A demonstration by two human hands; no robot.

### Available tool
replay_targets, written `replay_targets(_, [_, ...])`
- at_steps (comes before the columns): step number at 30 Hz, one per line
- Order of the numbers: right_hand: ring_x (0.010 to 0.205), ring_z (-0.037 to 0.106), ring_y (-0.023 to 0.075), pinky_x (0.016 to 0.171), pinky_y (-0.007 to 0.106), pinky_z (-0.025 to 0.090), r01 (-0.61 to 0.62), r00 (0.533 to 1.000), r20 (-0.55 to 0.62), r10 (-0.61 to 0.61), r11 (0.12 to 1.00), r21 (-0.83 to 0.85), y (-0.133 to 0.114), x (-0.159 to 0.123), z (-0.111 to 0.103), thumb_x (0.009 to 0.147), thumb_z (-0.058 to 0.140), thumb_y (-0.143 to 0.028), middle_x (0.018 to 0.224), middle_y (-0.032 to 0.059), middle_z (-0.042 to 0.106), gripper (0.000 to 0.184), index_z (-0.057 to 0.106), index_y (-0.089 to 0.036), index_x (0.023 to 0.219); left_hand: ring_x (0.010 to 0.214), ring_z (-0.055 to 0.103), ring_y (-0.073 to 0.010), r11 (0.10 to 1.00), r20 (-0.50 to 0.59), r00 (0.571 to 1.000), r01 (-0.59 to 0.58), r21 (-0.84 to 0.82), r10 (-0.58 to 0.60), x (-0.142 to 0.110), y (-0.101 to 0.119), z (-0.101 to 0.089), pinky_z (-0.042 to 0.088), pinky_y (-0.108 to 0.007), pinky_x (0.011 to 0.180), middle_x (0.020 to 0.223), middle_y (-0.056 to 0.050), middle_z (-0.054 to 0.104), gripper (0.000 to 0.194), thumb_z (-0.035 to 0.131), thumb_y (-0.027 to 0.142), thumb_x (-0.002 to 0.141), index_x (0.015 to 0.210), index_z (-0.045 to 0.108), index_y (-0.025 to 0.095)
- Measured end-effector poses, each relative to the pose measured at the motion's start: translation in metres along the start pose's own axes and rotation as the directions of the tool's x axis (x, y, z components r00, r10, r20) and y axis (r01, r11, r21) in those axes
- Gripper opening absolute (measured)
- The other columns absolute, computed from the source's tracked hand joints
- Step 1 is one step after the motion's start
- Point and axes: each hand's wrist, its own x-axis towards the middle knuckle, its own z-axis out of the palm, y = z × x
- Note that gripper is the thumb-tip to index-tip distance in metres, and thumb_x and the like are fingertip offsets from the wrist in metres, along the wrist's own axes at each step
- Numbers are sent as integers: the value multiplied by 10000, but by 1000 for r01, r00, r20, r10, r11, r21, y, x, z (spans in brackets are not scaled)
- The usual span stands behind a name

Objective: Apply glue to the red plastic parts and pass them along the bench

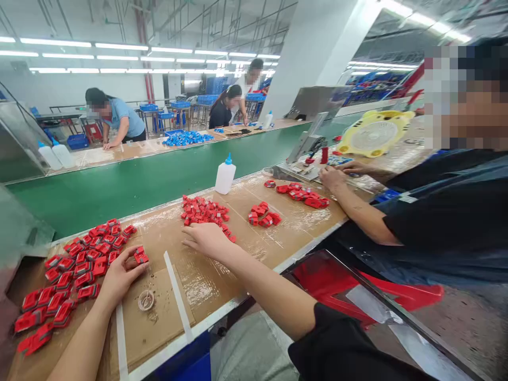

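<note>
Left hand (119, 278) half-hides one red plastic part (140, 257).

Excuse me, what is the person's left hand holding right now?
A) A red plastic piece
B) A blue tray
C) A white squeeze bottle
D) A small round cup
A. The left hand pinches a red plastic piece in its fingers, just beside a large pile of similar red pieces.

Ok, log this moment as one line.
left hand: holds red part | right hand: on cardboard beside red pile | white squeeze bottle beyond
</note>
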Motion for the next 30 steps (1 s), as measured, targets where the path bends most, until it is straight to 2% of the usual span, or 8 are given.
replay_targets(3, [964, 722, 245, 729, 265, 461, -33, 990, 131, 49, 992, -124, 28, -8, 2, 961, 634, -428, 1054, 109, 753, 299, 688, -191, 1136, 1033, 752, -285, 998, -28, 999, -29, -47, 28, 1, 2, 1, 631, -366, 826, 1173, -91, 725, 770, 857, 492, 733, 1378, 524, 235])
replay_targets(7, [950, 720, 242, 719, 261, 456, 19, 983, 184, -2, 996, -91, 37, -4, 9, 945, 637, -298, 1028, 116, 754, 181, 701, -169, 1055, 929, 770, -268, 996, -31, 999, -31, -85, 29, -1, 6, 3, 631, -339, 731, 1089, -71, 707, 788, 836, 491, 761, 1421, 480, 249])
replay_targets(11, [892, 683, 190, 725, 251, 456, 82, 989, 102, -107, 971, 225, 21, 14, 10, 936, 652, -309, 1008, 85, 744, 191, 691, -170, 1061, 859, 772, -243, 994, -75, 996, -52, -94, 45, -4, 8, 4, 609, -288, 622, 1179, -94, 688, 789, 827, 477, 767, 1435, 463, 264])
replay_targets(13, [806, 643, 151, 723, 252, 465, 124, 992, -40, -122, 824, 554, 4, 30, 17, 940, 646, -334, 935, 58, 729, 195, 692, -156, 1004, 844, 770, -229, 994, -76, 995, -64, -89, 58, -4, 7, 4, 605, -278, 620, 1209, -101, 685, 766, 827, 451, 772, 1424, 471, 266])
replay_targets(15, [742, 610, 126, 703, 254, 485, 168, 986, -150, -79, 561, 810, -17, 47, 27, 923, 664, -363, 884, 36, 711, 230, 698, -148, 997, 837, 770, -220, 994, -55, 997, -54, -93, 50, -4, 6, 4, 605, -276, 635, 1219, -105, 691, 734, 826, 425, 779, 1406, 481, 260])
replay_targets(18, [726, 629, 125, 691, 272, 535, 201, 980, -196, -44, 205, 958, -49, 66, 47, 864, 731, -434, 893, 26, 714, 383, 710, -165, 1137, 838, 768, -222, 994, -37, 999, -25, -107, 21, -6, 8, 4, 602, -279, 645, 1178, -106, 714, 710, 833, 410, 774, 1379, 506, 236])
replay_targets(20, [804, 670, 142, 763, 297, 567, 235, 972, -229, -58, 111, 966, -63, 71, 57, 831, 771, -442, 953, 37, 731, 422, 729, -185, 1164, 836, 765, -224, 993, -29, 1000, -6, -119, 2, -6, 8, 5, 600, -284, 647, 1129, -103, 732, 701, 841, 409, 764, 1359, 524, 217])
replay_targets(30, [1049, 691, 181, 1013, 390, 522, 429, 903, -397, -162, 294, 854, -73, 57, 73, 883, 759, -335, 1076, 56, 773, 207, 779, -222, 1055, 850, 758, -231, 994, 41, 999, 7, -108, -2, -5, 6, 8, 595, -292, 668, 1066, -95, 769, 636, 878, 349, 731, 1295, 628, 192])
